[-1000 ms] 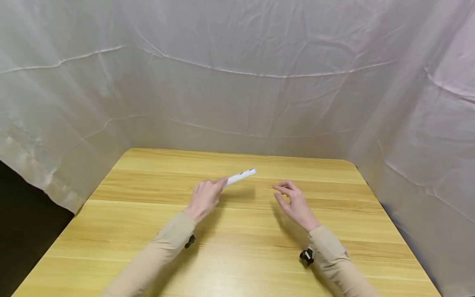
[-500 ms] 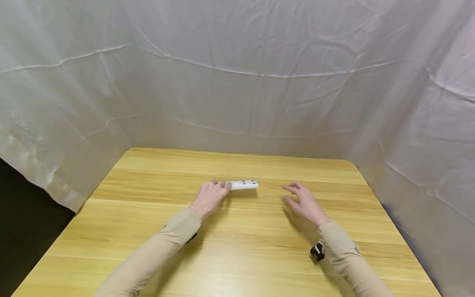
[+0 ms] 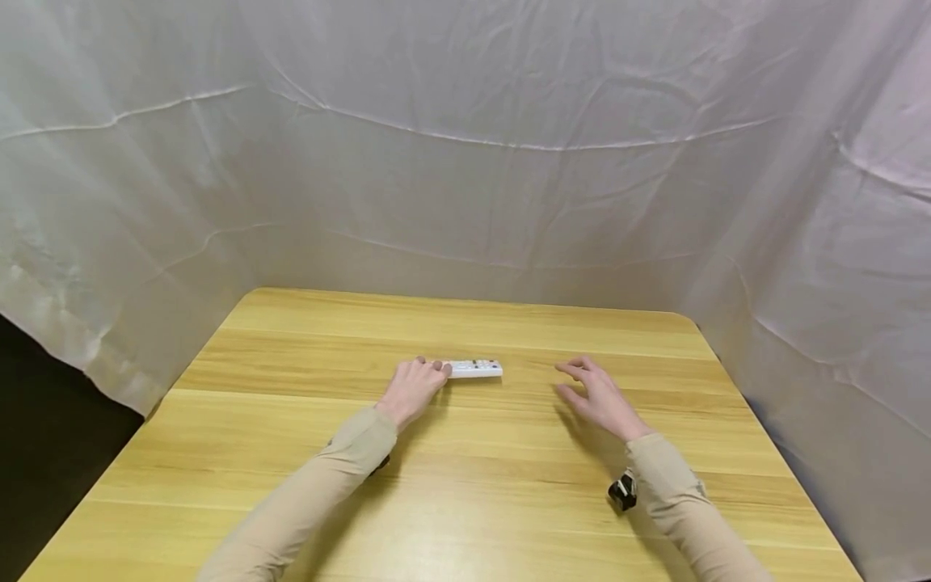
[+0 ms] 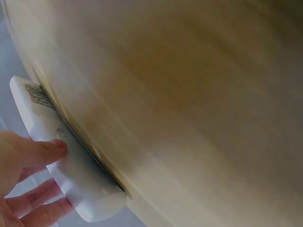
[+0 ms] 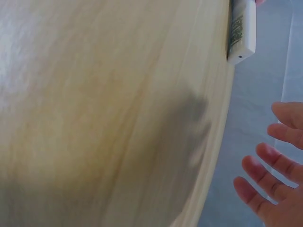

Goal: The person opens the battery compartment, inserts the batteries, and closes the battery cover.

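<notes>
A white remote control (image 3: 474, 369) lies level at the tabletop, left of centre, its dotted button face upward in the head view. Its left end is covered by my left hand (image 3: 413, 390), which grips it. In the left wrist view the thumb (image 4: 45, 152) presses on the side of the remote (image 4: 87, 177) that bears a printed label, with fingers behind the opposite side. My right hand (image 3: 598, 402) hovers over the table to the right of the remote, apart from it. Its fingers (image 5: 265, 184) are spread and relaxed, holding nothing.
The light wood table (image 3: 465, 501) has rounded far corners. Pale grey cloth (image 3: 480, 178) hangs behind it and along both sides. A dark gap (image 3: 51, 444) shows at the lower left. Small black devices sit under both wrists, the right one (image 3: 622, 491) more visible.
The remote has gone from slanting above the table to level and lower, its button face turned upward, with my left hand still gripping it. My right hand has shifted slightly right.
</notes>
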A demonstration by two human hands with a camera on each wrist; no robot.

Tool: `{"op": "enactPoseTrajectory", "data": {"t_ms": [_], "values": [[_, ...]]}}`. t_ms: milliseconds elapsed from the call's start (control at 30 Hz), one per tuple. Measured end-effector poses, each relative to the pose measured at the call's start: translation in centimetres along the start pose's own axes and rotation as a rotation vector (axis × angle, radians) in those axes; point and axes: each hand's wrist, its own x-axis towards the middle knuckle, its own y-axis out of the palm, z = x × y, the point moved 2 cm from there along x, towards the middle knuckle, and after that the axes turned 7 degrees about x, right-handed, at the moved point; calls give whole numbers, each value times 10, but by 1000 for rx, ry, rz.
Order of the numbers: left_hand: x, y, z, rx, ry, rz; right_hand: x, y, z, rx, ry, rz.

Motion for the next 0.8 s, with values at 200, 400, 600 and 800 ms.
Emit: {"op": "enactPoseTrajectory", "data": {"t_ms": [200, 400, 600, 800], "values": [[0, 2, 1, -95, 4, -6, -1, 1, -2, 4, 8, 12], [-3, 1, 0, -153, -9, 15, -2, 0, -5, 2, 15, 16], [-2, 1, -3, -181, -11, 41, -3, -1, -6, -3, 20, 18], [0, 1, -9, -277, -14, 79, -4, 0, -7, 6, 21, 26]]}}
